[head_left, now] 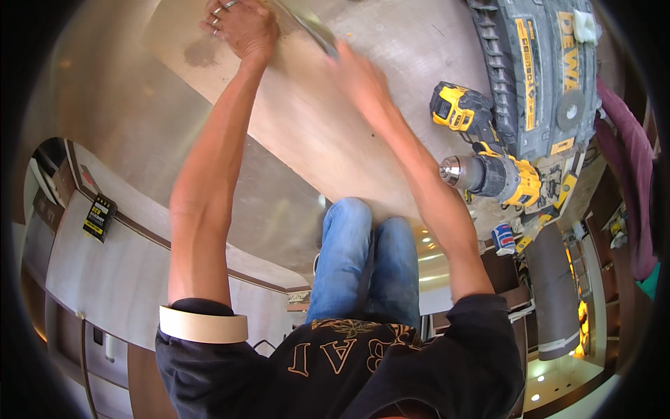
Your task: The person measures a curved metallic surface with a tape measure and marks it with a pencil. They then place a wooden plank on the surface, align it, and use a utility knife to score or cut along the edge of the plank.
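My left hand (241, 31), with rings on its fingers, rests fingers-down on a long pale board (328, 153) near the top of the head view. Beside it on the board lies a narrow shiny metal strip (307, 24). My right hand (359, 77) is at the strip's lower end; it is smeared by motion, and whatever is in its fingers cannot be made out. The board runs down toward my jeans-clad knees (345, 237).
Right of the board are a yellow-black drill (506, 178) with battery (457, 105), a dark toolbox (530, 49), a blue-red can (502, 237) and purple cloth (621, 126). A beige ring (202, 325) circles my left sleeve. A black-yellow package (100, 216) sits on a pale surface left.
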Motion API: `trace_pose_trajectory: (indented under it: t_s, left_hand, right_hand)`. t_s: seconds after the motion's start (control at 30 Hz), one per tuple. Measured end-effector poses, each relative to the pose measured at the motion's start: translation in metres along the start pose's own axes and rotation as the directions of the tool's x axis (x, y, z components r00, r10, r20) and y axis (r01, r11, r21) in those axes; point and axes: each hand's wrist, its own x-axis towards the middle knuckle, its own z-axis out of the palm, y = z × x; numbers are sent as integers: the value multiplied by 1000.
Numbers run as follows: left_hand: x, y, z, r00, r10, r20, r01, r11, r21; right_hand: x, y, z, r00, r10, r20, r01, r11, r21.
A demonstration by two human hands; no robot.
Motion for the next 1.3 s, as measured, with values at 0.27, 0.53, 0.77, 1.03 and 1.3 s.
trace_pose_trajectory:
  t_s: [0.27, 0.53, 0.77, 1.03, 1.3]
  left_hand:
    - [-6, -8, 1, 994, -80, 74, 84, 995, -59]
    - [1, -9, 5, 998, -19, 59, 21, 999, -44]
    - [3, 12, -3, 1000, -11, -1, 11, 1000, -13]
    - [3, -6, 3, 994, -68, 80, 74, 995, -70]
    - [0, -8, 2, 989, -95, 113, 102, 994, -51]
  right_hand:
    - [-309, 185, -13, 837, 498, 226, -437, 858, -271]
    - [0, -11, -6, 997, 11, -71, -5, 996, 89]
    - [55, -39, 1, 997, -51, -52, 51, 999, 2]
    - [-225, 132, 11, 907, 389, 162, -351, 910, -219]
    - [-126, 58, -4, 966, 112, -233, -89, 990, 105]
